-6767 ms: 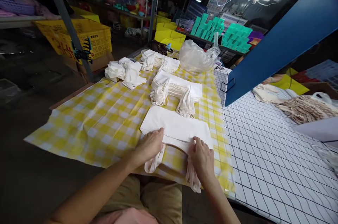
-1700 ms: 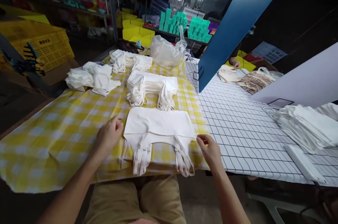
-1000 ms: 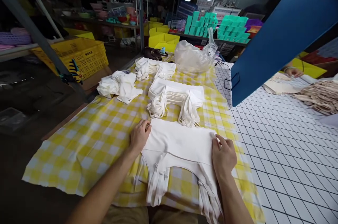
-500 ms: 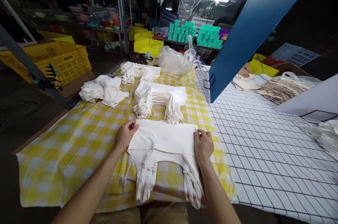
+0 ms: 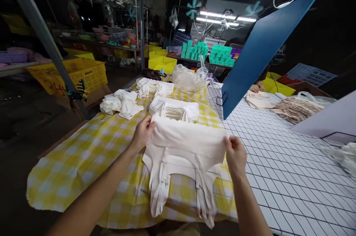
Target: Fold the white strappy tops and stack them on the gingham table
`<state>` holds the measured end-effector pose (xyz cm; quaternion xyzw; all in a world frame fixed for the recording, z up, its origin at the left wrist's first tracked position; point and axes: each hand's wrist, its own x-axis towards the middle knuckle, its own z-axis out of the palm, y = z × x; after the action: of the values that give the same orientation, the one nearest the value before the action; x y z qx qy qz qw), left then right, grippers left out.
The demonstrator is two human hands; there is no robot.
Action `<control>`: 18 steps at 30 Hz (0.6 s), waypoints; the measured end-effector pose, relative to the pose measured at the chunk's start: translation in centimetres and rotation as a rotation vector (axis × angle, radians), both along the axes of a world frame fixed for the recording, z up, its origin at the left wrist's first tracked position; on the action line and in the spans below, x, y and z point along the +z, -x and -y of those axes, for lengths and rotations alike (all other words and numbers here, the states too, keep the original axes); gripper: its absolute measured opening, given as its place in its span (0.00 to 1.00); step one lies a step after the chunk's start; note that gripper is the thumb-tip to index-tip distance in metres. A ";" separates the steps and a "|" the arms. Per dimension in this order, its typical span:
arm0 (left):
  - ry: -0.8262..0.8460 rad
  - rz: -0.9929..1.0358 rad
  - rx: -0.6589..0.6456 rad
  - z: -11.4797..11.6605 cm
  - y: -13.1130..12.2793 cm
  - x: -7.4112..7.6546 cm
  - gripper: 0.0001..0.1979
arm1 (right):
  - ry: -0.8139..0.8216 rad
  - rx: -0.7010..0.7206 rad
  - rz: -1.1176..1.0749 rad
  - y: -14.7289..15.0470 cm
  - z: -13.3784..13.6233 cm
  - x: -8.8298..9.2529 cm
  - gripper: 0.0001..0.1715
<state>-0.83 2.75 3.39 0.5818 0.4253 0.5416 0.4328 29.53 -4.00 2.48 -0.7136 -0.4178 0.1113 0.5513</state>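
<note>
A white strappy bra top [image 5: 189, 136] is stretched out between my two hands, its straps hanging toward me. My left hand [image 5: 143, 132] pinches one corner of its straight band edge, and my right hand [image 5: 236, 154] grips the opposite corner. The band is raised off the table. Under it lies more white strappy fabric [image 5: 178, 170], partly covered, so I cannot tell how many pieces. Just beyond stands a neat stack of folded white tops [image 5: 191, 109], with a second stack [image 5: 164, 88] farther back.
A yellow checked cloth [image 5: 94, 165] covers my side; crumpled white garments [image 5: 122, 102] lie at its left. A clear plastic bag [image 5: 186, 77] sits behind the stacks. On the right are a grid-patterned cloth [image 5: 278, 162], an upright blue panel [image 5: 258, 58], beige garments [image 5: 297, 108] and another person's hand [image 5: 255, 88].
Both hands have lifted the top's band edge off the table and moved slightly farther apart. White fabric now shows beneath it. The view has shifted left and up.
</note>
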 end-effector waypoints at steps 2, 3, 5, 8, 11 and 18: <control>-0.014 0.090 -0.027 0.0 0.1 2.6 0.14 | -0.092 0.047 -0.039 -0.4 0.2 2.3 0.18; -0.019 0.123 -0.034 0.0 0.2 3.7 0.14 | -0.132 0.075 -0.056 -0.6 0.2 3.3 0.17; -0.028 0.158 -0.046 -0.2 0.3 5.6 0.14 | -0.198 0.130 -0.089 -0.8 0.2 5.0 0.17; -0.067 0.169 -0.071 -0.5 0.4 7.9 0.15 | -0.260 0.187 -0.164 -0.9 -0.1 7.3 0.17; -0.110 0.170 -0.097 -0.8 0.6 9.6 0.19 | -0.323 0.234 -0.263 -0.8 -0.5 9.3 0.16; -0.072 0.268 -0.051 -1.3 0.9 9.3 0.20 | -0.296 0.275 -0.393 0.3 -2.0 10.5 0.18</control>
<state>-1.71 4.07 12.70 0.5301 0.3291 0.6183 0.4779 29.25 -2.05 12.99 -0.5266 -0.4076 0.2589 0.6996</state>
